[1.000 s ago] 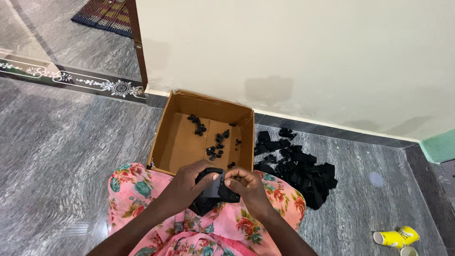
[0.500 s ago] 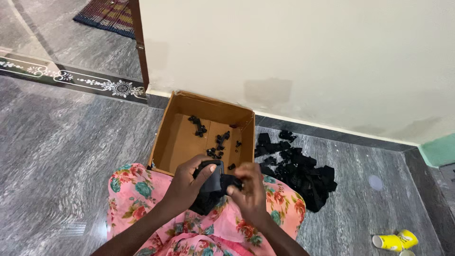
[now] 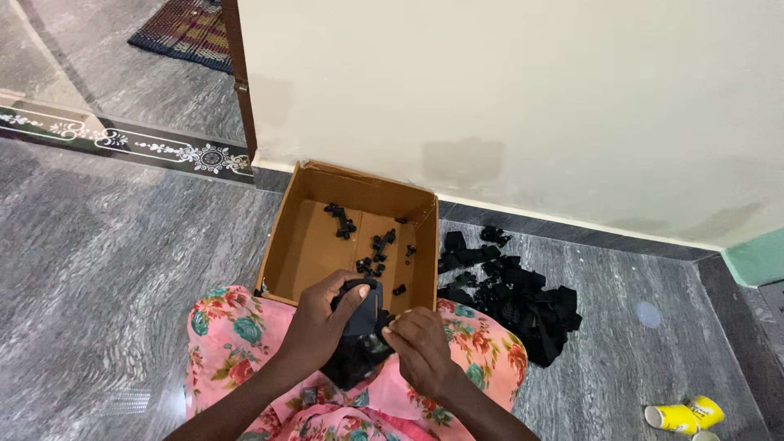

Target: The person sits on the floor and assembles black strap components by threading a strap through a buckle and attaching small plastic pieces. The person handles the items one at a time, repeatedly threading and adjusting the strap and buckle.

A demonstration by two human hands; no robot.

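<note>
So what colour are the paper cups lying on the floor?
Yellow; the paper cups show in the head view's bottom right corner.

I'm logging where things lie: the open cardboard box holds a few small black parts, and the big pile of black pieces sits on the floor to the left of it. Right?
Not quite. The head view shows the pile of black pieces on the floor to the right of the cardboard box, not the left. The rest holds: the box is open, with a few small black parts inside.

A home — marble floor (image 3: 106, 245), woven mat (image 3: 184, 31).
</note>
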